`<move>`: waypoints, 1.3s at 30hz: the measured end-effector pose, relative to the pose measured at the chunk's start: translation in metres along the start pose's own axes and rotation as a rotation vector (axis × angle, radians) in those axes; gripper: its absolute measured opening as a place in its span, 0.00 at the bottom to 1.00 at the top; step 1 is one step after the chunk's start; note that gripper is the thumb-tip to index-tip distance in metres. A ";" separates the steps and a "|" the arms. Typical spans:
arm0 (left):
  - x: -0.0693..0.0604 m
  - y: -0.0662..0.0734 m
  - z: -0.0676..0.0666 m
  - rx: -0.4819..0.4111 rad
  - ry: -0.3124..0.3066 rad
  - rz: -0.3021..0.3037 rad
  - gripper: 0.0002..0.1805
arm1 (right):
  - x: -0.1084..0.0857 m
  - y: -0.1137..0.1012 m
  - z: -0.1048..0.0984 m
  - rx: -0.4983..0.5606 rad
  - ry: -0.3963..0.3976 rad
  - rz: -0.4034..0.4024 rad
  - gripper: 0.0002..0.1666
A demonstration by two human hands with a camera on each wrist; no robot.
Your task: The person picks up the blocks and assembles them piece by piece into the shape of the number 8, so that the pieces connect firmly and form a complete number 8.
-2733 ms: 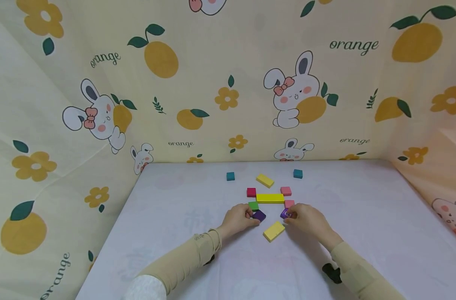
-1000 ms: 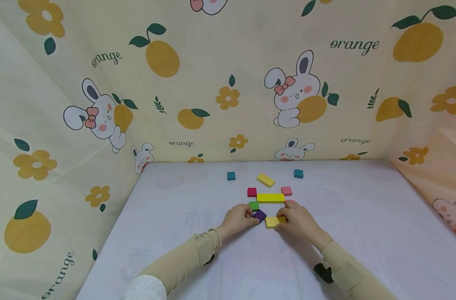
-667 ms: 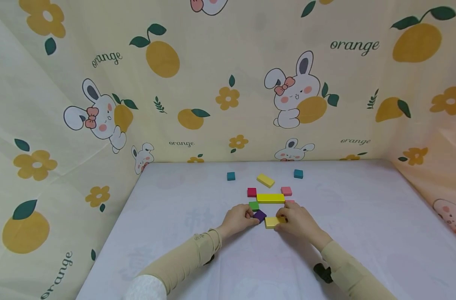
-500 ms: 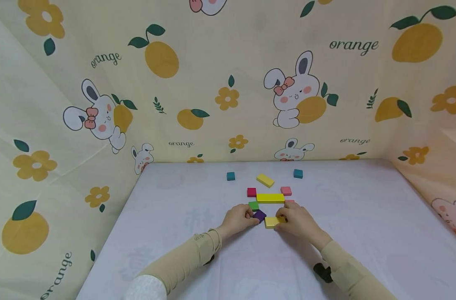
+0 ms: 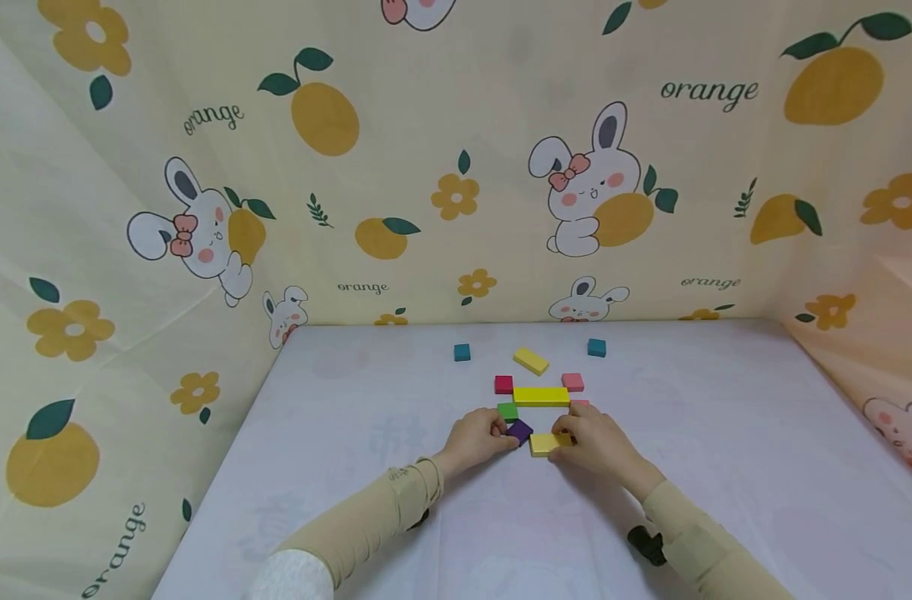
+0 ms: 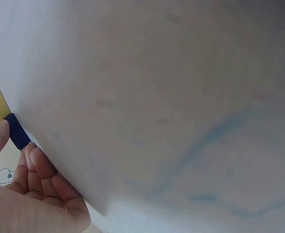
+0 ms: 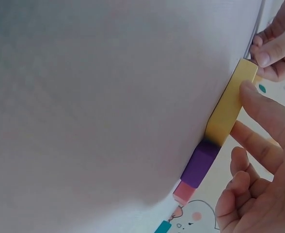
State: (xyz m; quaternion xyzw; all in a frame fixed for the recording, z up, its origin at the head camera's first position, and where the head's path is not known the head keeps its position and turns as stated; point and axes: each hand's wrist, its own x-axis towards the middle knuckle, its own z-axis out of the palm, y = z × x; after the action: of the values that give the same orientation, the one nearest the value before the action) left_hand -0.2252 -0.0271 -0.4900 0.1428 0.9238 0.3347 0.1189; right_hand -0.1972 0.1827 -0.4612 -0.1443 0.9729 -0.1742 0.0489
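Observation:
My left hand (image 5: 471, 437) pinches a dark purple block (image 5: 519, 431), which sits at an angle on the table. In the left wrist view, thumb and fingertips lie on either side of that purple block (image 6: 17, 131). With thumb and forefinger, my right hand (image 5: 604, 443) grips a pale yellow block (image 5: 543, 445) lying crosswise just right of it. A second purple block (image 7: 199, 164) shows beyond the yellow block (image 7: 231, 103) in the right wrist view; the right hand hides it from the head view. A green block (image 5: 507, 412) lies just beyond the left fingers.
A long bright yellow block (image 5: 541, 397) lies beyond both hands, flanked by a red block (image 5: 503, 384) and a pink block (image 5: 572, 382). Farther back are another yellow block (image 5: 531, 361) and two teal blocks, left (image 5: 462, 352) and right (image 5: 596, 347). A patterned curtain (image 5: 493, 108) encloses the table.
My right hand has let go of the right purple block and taken hold of the near yellow block, now farther back and turned from slanted to crosswise. The left hand has stayed put.

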 end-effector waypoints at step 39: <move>-0.005 0.003 -0.003 -0.010 0.000 0.023 0.13 | 0.069 0.058 -0.068 -0.043 0.045 0.022 0.21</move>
State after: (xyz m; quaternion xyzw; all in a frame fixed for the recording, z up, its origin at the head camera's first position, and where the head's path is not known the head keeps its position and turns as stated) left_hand -0.2211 -0.0279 -0.4854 0.1529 0.9205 0.3405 0.1159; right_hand -0.2881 0.2360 -0.4208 -0.1304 0.9788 -0.1557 0.0258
